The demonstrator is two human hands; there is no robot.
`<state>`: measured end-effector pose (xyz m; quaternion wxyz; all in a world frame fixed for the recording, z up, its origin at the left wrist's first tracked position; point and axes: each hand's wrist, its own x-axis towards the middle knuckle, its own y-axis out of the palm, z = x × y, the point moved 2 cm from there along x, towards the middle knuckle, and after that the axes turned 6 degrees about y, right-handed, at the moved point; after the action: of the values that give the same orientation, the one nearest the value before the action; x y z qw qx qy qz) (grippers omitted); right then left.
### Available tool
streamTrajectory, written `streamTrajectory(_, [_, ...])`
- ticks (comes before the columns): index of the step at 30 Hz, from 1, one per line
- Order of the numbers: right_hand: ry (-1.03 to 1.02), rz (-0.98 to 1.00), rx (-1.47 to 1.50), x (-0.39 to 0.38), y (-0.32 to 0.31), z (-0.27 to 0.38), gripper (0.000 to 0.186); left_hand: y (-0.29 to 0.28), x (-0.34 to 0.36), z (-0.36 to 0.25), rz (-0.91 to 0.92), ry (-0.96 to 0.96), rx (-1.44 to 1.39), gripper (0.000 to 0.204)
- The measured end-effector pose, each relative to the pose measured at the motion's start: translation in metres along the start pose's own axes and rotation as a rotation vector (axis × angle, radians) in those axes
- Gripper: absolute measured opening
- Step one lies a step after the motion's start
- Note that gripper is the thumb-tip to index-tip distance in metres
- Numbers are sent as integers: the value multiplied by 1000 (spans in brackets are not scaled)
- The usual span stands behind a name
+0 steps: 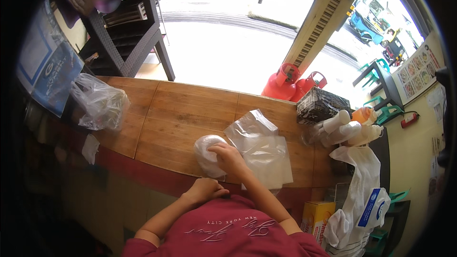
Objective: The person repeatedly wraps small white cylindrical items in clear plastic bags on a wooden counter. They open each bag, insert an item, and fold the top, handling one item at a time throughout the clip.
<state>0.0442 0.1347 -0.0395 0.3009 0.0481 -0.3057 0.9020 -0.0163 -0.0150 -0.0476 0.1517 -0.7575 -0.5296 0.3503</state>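
A round white bundle in clear plastic [207, 151] sits near the front edge of the wooden counter. My right hand [229, 158] reaches over it from the right, its fingers closed on the plastic at the upper side. Close to my body, just below the bundle, my left hand [207, 191] is curled at the counter's edge. Its fingertips are hidden, so whatever it holds, if anything, cannot be made out. Flat clear plastic bags [262, 152] lie overlapping to the right of the bundle, partly under my right wrist.
A filled plastic bag [100, 102] stands on the wooden counter [185, 109] at the left. A dark box [321, 106] and several squeeze bottles [350, 131] stand at the right. Below them hang white plastic bags [354, 176] beside a yellow box [316, 219]. Red gas cylinders [281, 83] stand beyond.
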Motion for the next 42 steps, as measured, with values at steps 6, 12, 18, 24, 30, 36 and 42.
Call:
streamTrajectory(6, [707,-555,-483,-85,-84,-49,22,-47,20,-31,-457,263,-57,20])
streamTrajectory(12, [1198,-761,44,-153,-128,-113,43,-55,55,-54,-460,434,-10,20])
streamTrajectory(18, [992,-805,415,-139,-106,-121,28,-43,90,-75,-499,508,-2,20])
streamTrajectory(24, [928,-918,149,-127,-91,-129,30,-42,108,-73,-583,463,-85,19])
streamTrajectory(30, [987,-1088,-199,-137,-83,-151,48,-37,108,-63,-528,419,-120,19])
streamTrajectory(36, [890,-1093,90,-134,-91,-145,38,-35,110,-54,-522,404,-179,19])
streamTrajectory(42, [779,-1121,175,-125,-94,-130,34,-37,115,-55,-554,314,-188,19])
